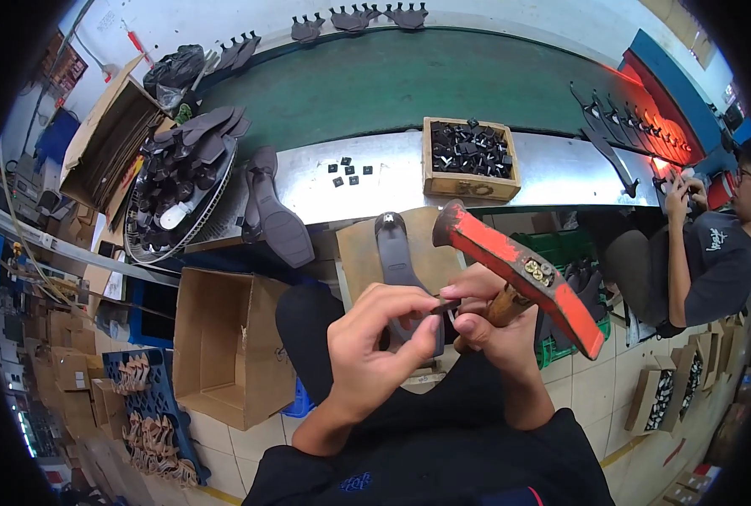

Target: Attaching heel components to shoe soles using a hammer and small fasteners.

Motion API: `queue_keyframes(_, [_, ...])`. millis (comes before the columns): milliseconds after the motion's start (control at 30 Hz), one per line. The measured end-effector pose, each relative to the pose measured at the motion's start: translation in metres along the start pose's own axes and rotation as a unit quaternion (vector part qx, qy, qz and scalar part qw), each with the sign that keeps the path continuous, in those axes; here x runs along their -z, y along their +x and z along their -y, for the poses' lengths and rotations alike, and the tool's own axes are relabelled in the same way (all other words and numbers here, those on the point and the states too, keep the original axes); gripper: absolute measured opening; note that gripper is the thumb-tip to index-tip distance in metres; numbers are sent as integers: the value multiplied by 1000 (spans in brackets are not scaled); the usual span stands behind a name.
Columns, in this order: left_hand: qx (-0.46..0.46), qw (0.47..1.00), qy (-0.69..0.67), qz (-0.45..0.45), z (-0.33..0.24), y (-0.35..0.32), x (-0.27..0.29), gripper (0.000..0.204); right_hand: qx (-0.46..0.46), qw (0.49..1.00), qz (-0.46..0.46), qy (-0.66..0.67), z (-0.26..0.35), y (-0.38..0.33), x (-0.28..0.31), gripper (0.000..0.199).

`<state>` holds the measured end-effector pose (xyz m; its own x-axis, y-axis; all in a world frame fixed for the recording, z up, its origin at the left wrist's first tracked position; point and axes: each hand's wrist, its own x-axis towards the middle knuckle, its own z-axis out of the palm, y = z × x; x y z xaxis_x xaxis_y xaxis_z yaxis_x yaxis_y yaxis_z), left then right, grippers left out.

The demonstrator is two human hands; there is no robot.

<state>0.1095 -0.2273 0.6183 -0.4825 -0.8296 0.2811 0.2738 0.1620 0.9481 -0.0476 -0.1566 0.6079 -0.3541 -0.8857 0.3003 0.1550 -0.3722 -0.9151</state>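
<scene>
My left hand (375, 346) is closed, pinching a small dark piece (448, 307) between thumb and fingertips. The fingertips of my right hand (498, 325) meet that piece from the other side. My right hand also grips a hammer (515, 257) by its wooden handle, its worn red head tilted across in front. Beyond my hands, a dark shoe sole (396, 249) with its heel end pointing away lies on a tan board (356, 249). My left hand partly hides the sole's near end.
On the metal bench (308, 190) are several small black squares (350, 171), another sole (278, 211) and a wooden box (472, 187) of black pieces. A basket (177, 249) of soles and a cardboard box (232, 346) stand left. A co-worker (713, 236) sits right, near a green conveyor (443, 76).
</scene>
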Motion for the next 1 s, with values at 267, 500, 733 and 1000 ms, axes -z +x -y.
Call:
queue_keyframes(267, [-219, 930, 284, 85, -2, 26, 16, 29, -43, 998, 37, 22, -19, 8, 15, 21])
queue_keyframes(500, [-46, 943, 327, -41, 99, 79, 48, 55, -123, 985, 20, -119, -45, 57, 25, 30])
queue_keyframes(733, [-53, 932, 350, 76, 141, 98, 64, 28, -112, 979, 82, -147, -110, 115, 35, 22])
queue_keyframes(1000, [-110, 922, 371, -16, 147, 69, 69, 27, -123, 957, 139, -223, -111, 111, 28, 22])
